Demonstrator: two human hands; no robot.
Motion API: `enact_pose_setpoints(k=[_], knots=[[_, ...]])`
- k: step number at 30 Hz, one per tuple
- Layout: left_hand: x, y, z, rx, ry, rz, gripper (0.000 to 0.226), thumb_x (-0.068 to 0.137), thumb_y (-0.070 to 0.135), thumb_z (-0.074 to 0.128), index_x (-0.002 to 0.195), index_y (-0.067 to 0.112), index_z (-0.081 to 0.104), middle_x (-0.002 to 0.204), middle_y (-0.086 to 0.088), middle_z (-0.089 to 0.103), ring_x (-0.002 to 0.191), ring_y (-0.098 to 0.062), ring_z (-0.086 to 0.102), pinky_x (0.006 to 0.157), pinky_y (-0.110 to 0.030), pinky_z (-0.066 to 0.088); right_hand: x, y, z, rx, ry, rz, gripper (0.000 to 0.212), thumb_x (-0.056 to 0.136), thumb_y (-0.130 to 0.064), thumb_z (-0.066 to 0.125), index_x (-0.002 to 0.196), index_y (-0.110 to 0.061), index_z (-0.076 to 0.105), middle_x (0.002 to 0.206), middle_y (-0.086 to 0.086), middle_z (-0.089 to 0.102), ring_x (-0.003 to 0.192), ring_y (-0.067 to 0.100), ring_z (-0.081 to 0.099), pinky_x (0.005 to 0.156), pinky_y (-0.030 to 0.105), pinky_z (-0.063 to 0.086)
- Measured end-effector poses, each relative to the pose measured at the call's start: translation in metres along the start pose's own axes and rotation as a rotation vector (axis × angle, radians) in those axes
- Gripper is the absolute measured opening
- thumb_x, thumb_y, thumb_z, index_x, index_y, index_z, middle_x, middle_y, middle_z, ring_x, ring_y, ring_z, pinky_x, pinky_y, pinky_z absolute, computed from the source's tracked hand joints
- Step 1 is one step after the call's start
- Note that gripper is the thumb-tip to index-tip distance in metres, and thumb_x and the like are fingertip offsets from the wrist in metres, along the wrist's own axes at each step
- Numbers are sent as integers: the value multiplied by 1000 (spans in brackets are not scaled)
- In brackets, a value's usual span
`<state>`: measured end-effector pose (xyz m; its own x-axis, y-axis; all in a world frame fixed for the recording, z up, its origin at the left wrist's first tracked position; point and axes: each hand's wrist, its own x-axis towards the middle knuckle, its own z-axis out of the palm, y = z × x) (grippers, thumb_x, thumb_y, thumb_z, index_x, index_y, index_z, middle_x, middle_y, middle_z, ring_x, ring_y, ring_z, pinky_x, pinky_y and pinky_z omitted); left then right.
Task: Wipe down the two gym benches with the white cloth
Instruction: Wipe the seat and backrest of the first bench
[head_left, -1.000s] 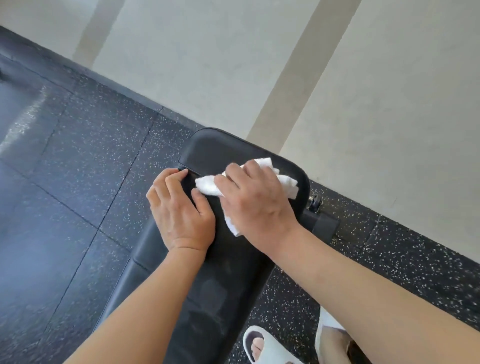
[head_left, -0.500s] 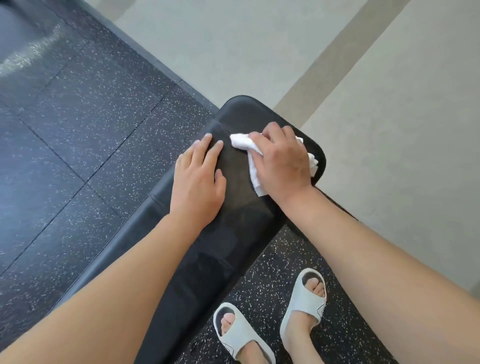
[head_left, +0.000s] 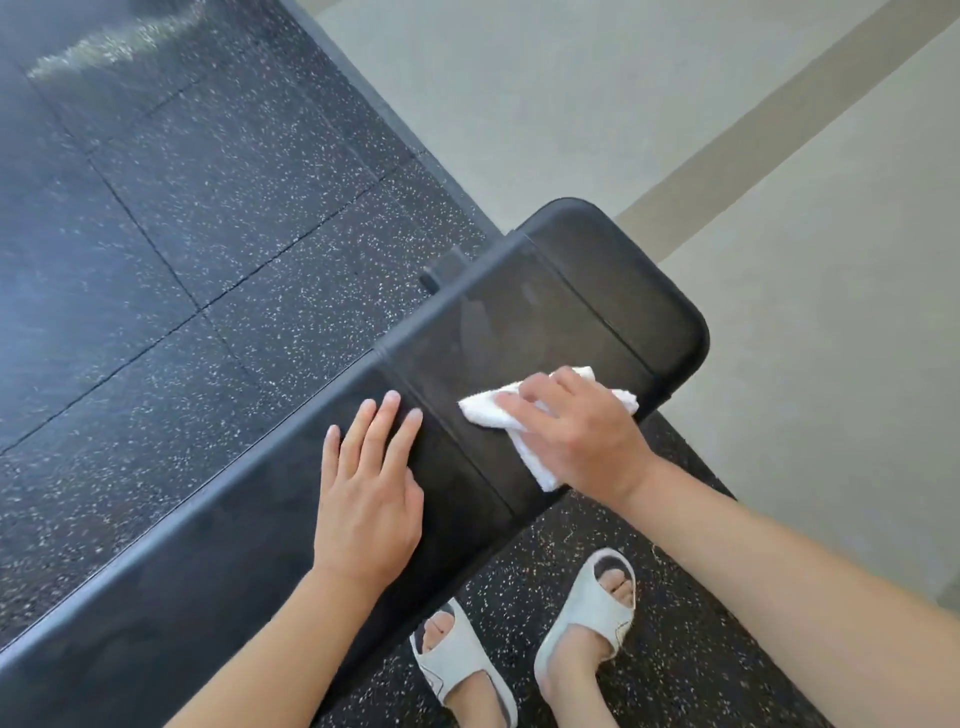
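Cloth (head_left: 524, 422), white and crumpled, lies on the black bench (head_left: 597, 306) pad near its far end, pressed down under the right hand (head_left: 576, 431); the left hand (head_left: 371, 488) rests flat beside it, fingers straight, holding nothing

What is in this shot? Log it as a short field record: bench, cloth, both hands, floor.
bench: black padded gym bench, running from lower left to upper right; only one bench in view
cloth: white cloth, crumpled, lying on the pad near the bench's far end
right hand: right hand presses on the cloth, fingers curled over it
left hand: left hand rests flat on the pad beside the cloth, fingers straight, holding nothing
floor: black speckled rubber tiles; pale floor beyond
feet: white sandals
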<state>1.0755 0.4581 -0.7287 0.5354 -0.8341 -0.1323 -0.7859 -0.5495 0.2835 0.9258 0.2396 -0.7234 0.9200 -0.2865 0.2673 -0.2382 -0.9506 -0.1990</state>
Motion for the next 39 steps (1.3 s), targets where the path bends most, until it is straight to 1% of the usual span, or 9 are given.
enact_pose_setpoints(k=[4, 7, 11, 15, 18, 20, 23, 28, 39], knots=[[-1, -2, 6, -16, 34, 15, 64, 92, 21, 41, 155, 19, 48, 169, -4, 36, 159, -29, 26, 128, -59, 18, 78, 25, 13, -86, 62, 279, 30, 94, -18, 51, 109, -14, 76, 96, 12, 66, 81, 35, 60, 66, 47, 52], [-1, -5, 6, -31, 39, 23, 63, 93, 21, 41, 156, 21, 47, 169, -3, 35, 159, -28, 25, 129, -57, 17, 124, 1, 29, -69, 24, 455, 23, 94, -19, 57, 110, -13, 74, 106, 12, 65, 91, 35, 60, 72, 46, 50], [-2, -1, 1, -54, 26, 15, 63, 93, 21, 40, 156, 19, 48, 168, -4, 37, 158, -29, 28, 128, -59, 19, 96, -54, 34, 0, 12, 269, 22, 88, -17, 61, 105, -13, 72, 97, 10, 63, 82, 33, 57, 67, 46, 46], [2, 3, -16, -187, -19, -44, 54, 92, 6, 55, 145, 16, 58, 165, -4, 43, 156, -30, 33, 128, -57, 22, 28, -67, 19, 113, -55, 122, 27, 92, -18, 60, 116, -14, 72, 98, 7, 64, 81, 30, 55, 73, 43, 48], [-4, 9, -43, -327, -37, -102, 41, 92, 0, 62, 131, 12, 67, 152, -5, 55, 142, -29, 48, 124, -43, 32, 5, -64, -5, 176, -165, 79, 32, 92, -15, 59, 120, -12, 73, 101, 9, 65, 82, 31, 58, 78, 44, 52], [-13, 14, -67, -358, -57, -129, 40, 93, 1, 61, 132, 13, 66, 147, -2, 58, 135, -26, 50, 118, -33, 33, 5, -65, -31, 199, -255, 94, 36, 91, -16, 50, 118, -8, 73, 100, 12, 65, 81, 34, 59, 76, 48, 54], [-27, 21, -106, -370, -66, -161, 38, 95, 4, 61, 130, 16, 65, 144, 1, 57, 129, -25, 51, 113, -39, 40, 13, -68, -82, 264, -287, 279, 40, 95, -23, 43, 119, -4, 68, 105, 14, 65, 86, 35, 59, 76, 52, 54], [-38, 40, -191, -475, 46, -172, 32, 93, 3, 61, 120, 21, 66, 133, 10, 58, 119, -18, 59, 96, -38, 51, 46, -87, -172, 388, -151, 482, 27, 94, -8, 66, 121, -5, 65, 115, 11, 62, 99, 29, 55, 89, 46, 52], [-36, 91, -405, -309, 62, -112, 49, 95, 33, 70, 141, 19, 59, 149, 0, 50, 131, -30, 47, 110, -49, 44, 122, -132, -382, 401, 46, 513, 22, 96, -11, 66, 118, -10, 68, 113, 4, 62, 104, 24, 56, 93, 41, 50]])
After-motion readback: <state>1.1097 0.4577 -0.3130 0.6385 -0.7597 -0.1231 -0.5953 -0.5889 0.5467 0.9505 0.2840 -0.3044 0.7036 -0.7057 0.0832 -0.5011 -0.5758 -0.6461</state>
